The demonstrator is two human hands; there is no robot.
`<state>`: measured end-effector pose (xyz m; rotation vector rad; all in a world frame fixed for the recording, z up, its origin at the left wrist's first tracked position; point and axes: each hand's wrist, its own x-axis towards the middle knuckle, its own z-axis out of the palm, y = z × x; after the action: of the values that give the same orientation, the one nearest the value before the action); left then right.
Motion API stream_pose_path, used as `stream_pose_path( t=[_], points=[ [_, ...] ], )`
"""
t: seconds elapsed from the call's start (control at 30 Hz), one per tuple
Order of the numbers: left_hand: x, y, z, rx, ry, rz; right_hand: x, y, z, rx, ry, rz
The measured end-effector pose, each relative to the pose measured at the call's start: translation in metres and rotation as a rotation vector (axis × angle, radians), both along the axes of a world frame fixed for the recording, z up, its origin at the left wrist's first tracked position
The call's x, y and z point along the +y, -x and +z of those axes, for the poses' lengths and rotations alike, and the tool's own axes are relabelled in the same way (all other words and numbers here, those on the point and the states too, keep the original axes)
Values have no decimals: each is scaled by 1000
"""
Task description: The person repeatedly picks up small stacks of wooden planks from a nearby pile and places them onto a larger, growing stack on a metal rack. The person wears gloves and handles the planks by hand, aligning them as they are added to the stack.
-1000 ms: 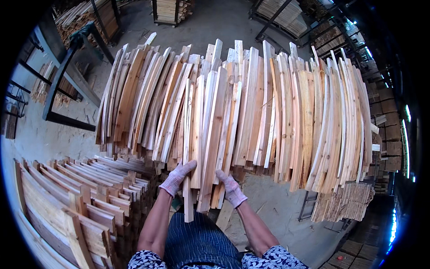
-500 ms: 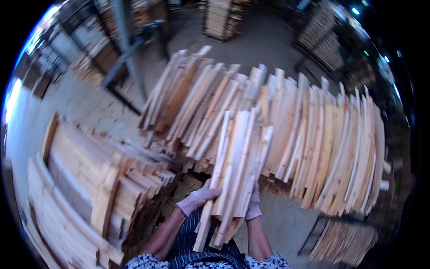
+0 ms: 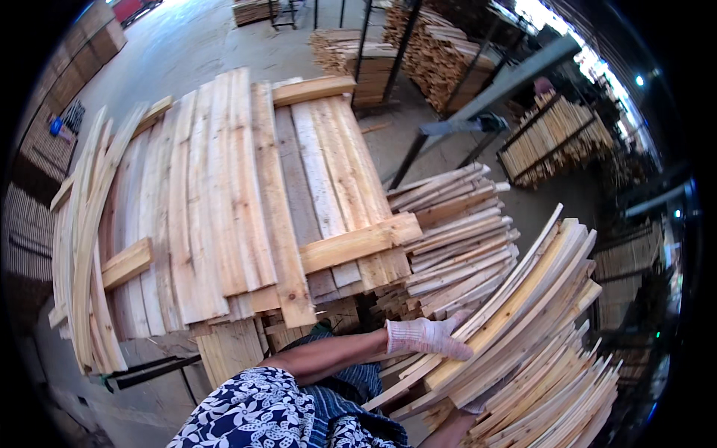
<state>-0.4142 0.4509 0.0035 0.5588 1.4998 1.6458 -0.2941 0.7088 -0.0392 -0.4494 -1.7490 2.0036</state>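
Observation:
A bundle of long, rough wooden slats (image 3: 515,310) slants across the lower right, carried between my two gloved hands. My left hand (image 3: 432,338), in a pale knitted glove, is closed on its near left side, with fingers pressed against the outer slats. Mostly hidden beneath the bundle, my right hand (image 3: 476,404) grips it from the other side; only a bit of glove and the forearm show. Left of the bundle is a large stack of flat boards (image 3: 202,187), with crosswise wooden battens (image 3: 362,243) on it.
Loose slats (image 3: 463,224) lie piled beyond my left hand, and more slats (image 3: 553,403) spread at the lower right. A grey metal frame (image 3: 478,123) rises past the stack. Further stacks of wood (image 3: 556,142) stand on the concrete floor (image 3: 194,37).
The view has swung left, so the board stack has come from the left edge into the middle left. The held bundle now appears further right and more slanted, still in both hands.

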Motion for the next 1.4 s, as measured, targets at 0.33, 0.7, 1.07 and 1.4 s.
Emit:
stream_pose_path(
  t=[0.33, 0.7, 1.07, 1.4],
  points=[
    [-120, -33, 123, 103, -282, 472, -68, 112, 104, 169, -206, 354],
    [-289, -118, 210, 141, 26, 1187, -359, 173, 221, -34, 159, 1241],
    [-363, -109, 175, 598, 1226, 1279, -489, 161, 200, 294, -1254, 1299],
    [-402, -124, 164, 380, 987, 1351, -448, 178, 234, -371, -748, 1261]
  ],
)
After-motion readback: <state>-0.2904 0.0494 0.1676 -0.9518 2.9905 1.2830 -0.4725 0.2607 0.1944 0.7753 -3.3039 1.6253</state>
